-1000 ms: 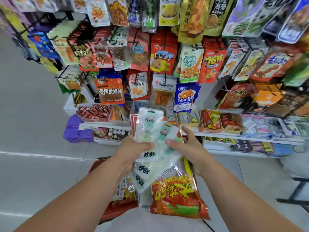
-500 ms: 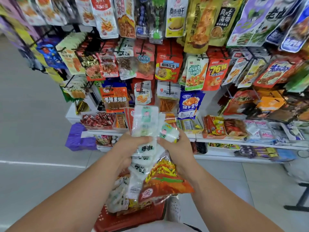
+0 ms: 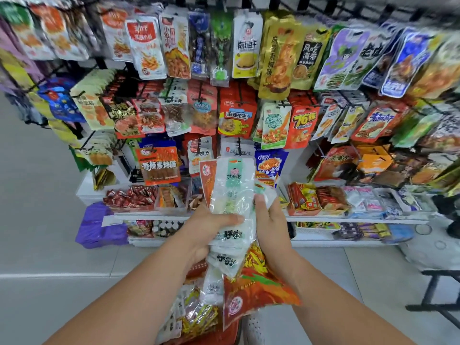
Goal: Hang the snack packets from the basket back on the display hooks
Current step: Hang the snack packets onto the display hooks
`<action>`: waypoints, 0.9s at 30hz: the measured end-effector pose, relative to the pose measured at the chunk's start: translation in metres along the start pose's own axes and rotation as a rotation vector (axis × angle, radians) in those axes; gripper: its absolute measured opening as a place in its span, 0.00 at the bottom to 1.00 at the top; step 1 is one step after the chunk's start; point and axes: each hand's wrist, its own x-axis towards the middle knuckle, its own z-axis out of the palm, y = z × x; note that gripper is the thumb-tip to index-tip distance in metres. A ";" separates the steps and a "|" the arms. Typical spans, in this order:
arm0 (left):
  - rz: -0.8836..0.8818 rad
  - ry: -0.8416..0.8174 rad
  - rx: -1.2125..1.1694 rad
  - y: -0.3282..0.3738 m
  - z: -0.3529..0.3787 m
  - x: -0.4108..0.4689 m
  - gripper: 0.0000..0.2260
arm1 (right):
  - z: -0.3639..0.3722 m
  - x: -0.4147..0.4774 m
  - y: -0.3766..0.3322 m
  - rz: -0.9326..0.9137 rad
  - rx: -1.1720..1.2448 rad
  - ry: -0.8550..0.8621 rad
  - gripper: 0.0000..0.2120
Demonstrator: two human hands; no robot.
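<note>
Basket (image 3: 219, 336): only a red strip shows under loose packets, and the bottom edge cuts it off. Left hand (image 3: 206, 232): fingers go behind the white packets (image 3: 232, 192), out of sight. Right hand (image 3: 271, 225): fingertips are buried in the same bundle. Top row of hanging packets (image 3: 246, 46): cut off by the upper edge; at far left the print is too blurred to read. Black stand (image 3: 438, 292): cut off at the right edge, kind unclear.

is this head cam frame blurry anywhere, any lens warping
Head view: hanging packets smear with motion blur towards the left and right edges; the white packets gripped by the left hand and right hand read sharper; the shelf edge bows, wide-angle; lighting even.
</note>
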 end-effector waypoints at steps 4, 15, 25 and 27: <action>0.003 0.011 0.069 -0.002 0.034 0.005 0.16 | -0.043 0.001 -0.013 0.069 -0.042 -0.080 0.22; -0.041 0.074 0.139 -0.021 0.185 0.027 0.10 | -0.203 0.017 0.010 -0.083 -0.179 0.192 0.21; 0.164 0.076 0.258 -0.047 0.353 0.063 0.32 | -0.340 0.044 0.004 -0.044 -0.168 -0.040 0.27; 0.145 0.094 0.216 -0.036 0.371 0.063 0.39 | -0.358 0.050 -0.003 -0.060 -0.104 -0.050 0.26</action>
